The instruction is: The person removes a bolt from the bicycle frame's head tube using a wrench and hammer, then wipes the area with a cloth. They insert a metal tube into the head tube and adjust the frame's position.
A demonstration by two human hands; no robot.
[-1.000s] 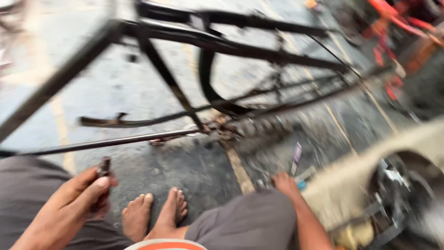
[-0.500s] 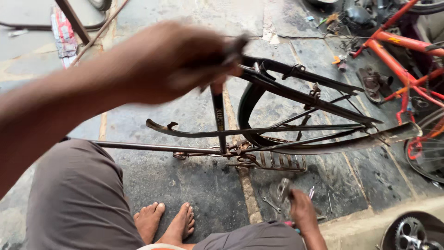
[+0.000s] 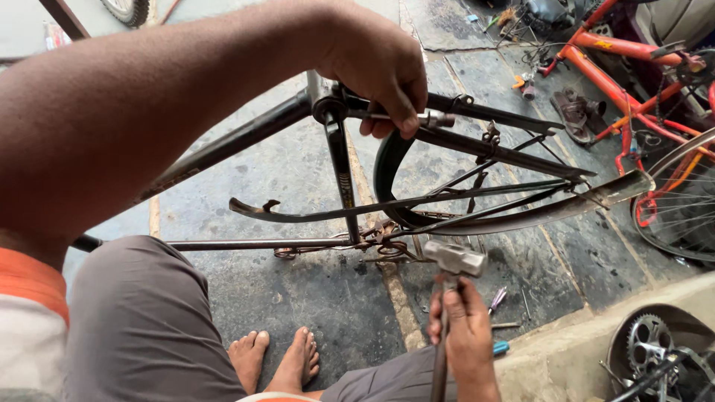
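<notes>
A black bicycle frame [image 3: 223, 149] without wheels stands in front of me on the stone floor, its rear stays and mudguard [image 3: 521, 219] reaching right. My left hand [image 3: 376, 67] is raised over the seat-tube joint and grips a metal rod [image 3: 432, 118] that pokes out to the right along the frame. My right hand [image 3: 465, 327] is low at the bottom middle, shut on the handle of a hammer whose steel head [image 3: 456, 258] sits just below the bottom bracket area.
A red bicycle [image 3: 633, 67] with a spoked wheel [image 3: 681, 201] lies at the right. A sandal [image 3: 577, 112] and small tools [image 3: 497, 299] are scattered on the floor. A hub with a sprocket [image 3: 648, 339] is at bottom right. My bare feet [image 3: 275, 357] rest below the frame.
My left hand has settled on the seat-tube joint holding the rod. My right hand has lifted the hammer off the floor and brought its head up toward the frame.
</notes>
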